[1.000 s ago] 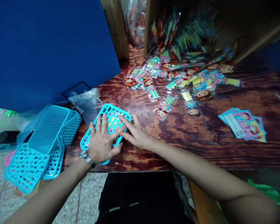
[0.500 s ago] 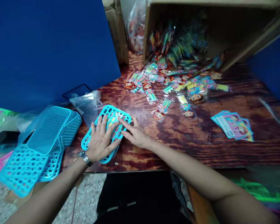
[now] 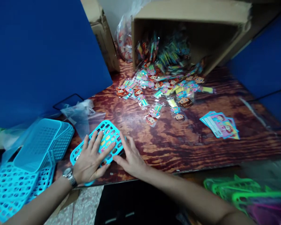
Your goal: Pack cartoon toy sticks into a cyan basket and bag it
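A blue perforated plastic panel [image 3: 112, 131] with rounded corners lies slanted near the front edge of the table, with coloured printed pieces showing through its holes. My left hand [image 3: 90, 156], a watch at its wrist, is spread flat over the panel's left part. My right hand [image 3: 131, 156] grips the panel's right end, fingertips at the rim and thumb at the near corner. A bit of blue plastic [image 3: 89, 183] sticks out below my left hand. Beyond lie several doll-shaped pieces in clear wrappers [image 3: 154, 114].
Nested blue baskets [image 3: 43, 143] and perforated blue pieces [image 3: 11, 190] stand at the left. A cardboard box [image 3: 189, 12] on its side spills wrapped pieces. Printed cards [image 3: 221, 125] are fanned at right; clear bags [image 3: 78, 115] lie behind the panel. Green plastic items [image 3: 239, 186] sit below right.
The view has shifted, so the table appears further left and lower. My right hand has moved along the panel's right end; my left hand stays flat on top.
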{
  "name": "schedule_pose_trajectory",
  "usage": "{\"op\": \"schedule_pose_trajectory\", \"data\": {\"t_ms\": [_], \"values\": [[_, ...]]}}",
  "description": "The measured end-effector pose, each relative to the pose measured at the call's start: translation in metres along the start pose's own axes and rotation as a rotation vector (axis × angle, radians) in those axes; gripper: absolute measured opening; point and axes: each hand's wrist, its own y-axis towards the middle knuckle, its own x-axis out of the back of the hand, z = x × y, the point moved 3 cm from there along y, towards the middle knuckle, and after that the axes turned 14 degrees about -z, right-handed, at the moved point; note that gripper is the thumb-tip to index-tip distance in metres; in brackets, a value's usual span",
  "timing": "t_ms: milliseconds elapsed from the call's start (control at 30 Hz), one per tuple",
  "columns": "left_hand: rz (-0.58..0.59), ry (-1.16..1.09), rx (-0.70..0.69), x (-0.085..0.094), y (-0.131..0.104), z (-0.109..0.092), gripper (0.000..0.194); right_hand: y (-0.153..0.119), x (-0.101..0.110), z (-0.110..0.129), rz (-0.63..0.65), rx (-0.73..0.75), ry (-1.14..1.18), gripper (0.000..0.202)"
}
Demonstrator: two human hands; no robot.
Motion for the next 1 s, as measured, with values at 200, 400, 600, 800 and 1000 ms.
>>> {"op": "schedule_pose_trajectory", "data": {"t_ms": [200,400,600,800,1000], "values": [[0.032,-0.022,-0.036,0.003,-0.003,0.0,0.071,0.023,0.038,0.005,-0.032,-0.031,0.115,0.056],[-0.005,-0.04,-0.101,-0.001,-0.006,0.002,0.072,0.093,0.051,0.092,-0.156,0.406,-0.064,0.064],[0.012,-0.038,-0.047,0.0,-0.006,0.004,0.07,0.104,-0.015,0.042,0.33,0.263,-0.205,0.077],[0.008,-0.045,-0.022,0.008,-0.001,0.0,0.073,0.14,-0.003,0.008,0.22,-0.079,0.283,0.073],[0.007,-0.051,-0.1,0.006,-0.003,0.001,0.072,0.15,-0.011,0.058,0.276,0.352,-0.115,0.077]]}}
